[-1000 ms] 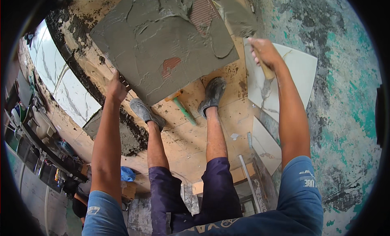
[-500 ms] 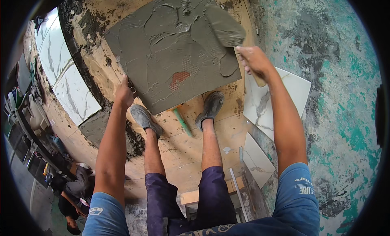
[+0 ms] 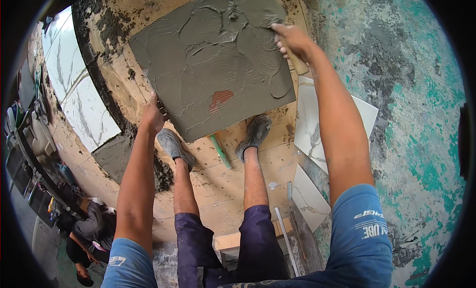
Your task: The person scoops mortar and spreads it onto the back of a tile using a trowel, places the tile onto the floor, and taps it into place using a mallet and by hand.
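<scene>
My left hand [image 3: 153, 115] grips the left edge of a large square tile [image 3: 183, 74], held tilted above my shoes and coated in wet grey mortar, with a small reddish patch showing through. My right hand [image 3: 295, 44] is closed on the wooden handle of a trowel [image 3: 300, 65], at the tile's upper right; its mortar-covered blade blends into the grey coat. A green-handled tool [image 3: 220, 151] lies on the floor between my feet, partly hidden by the tile.
White veined tiles lie left [image 3: 67, 64] and right [image 3: 347, 124], with another piece [image 3: 307, 198] lower right. Dark mortar [image 3: 163, 174] is on the beige floor [image 3: 208, 198]. A co-worker [image 3: 89, 238] is at lower left beside piled tools. A metal strip [image 3: 285, 243] lies near my legs.
The trowel and my right hand first moved down, then up and left across the tile's upper right. A reddish patch there got covered. The tile shifted slightly right.
</scene>
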### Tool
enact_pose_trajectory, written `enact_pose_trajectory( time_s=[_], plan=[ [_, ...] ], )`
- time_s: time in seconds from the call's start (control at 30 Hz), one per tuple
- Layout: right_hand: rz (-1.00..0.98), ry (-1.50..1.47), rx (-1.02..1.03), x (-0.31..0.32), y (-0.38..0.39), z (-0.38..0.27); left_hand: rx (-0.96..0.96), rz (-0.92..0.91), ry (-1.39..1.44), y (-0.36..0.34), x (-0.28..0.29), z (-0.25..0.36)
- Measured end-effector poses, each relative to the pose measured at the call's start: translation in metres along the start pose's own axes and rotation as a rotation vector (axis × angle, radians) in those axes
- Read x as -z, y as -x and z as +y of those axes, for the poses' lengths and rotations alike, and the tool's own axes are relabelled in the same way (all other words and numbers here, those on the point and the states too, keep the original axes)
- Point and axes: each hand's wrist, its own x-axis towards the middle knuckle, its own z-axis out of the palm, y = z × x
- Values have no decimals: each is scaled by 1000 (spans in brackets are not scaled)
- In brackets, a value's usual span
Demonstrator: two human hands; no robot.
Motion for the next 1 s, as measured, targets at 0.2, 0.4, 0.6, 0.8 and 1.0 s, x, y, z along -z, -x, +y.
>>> enact_pose_trajectory(
  time_s=[0.2,0.4,0.6,0.8,1.0],
  plan=[
    [223,-45,-60,22,33,10,-45,2,28,1,-1,1],
    [82,49,-107,-94,89,61,-15,26,-20,0,-2,-1],
    [258,-287,-234,-114,105,97,-9,-32,0,-5,2,-3],
    [219,-563,-300,-90,141,142,-24,-29,14,6,-2,3],
    [149,-366,-194,-59,129,133,2,-18,0,2,-2,3]
  ],
)
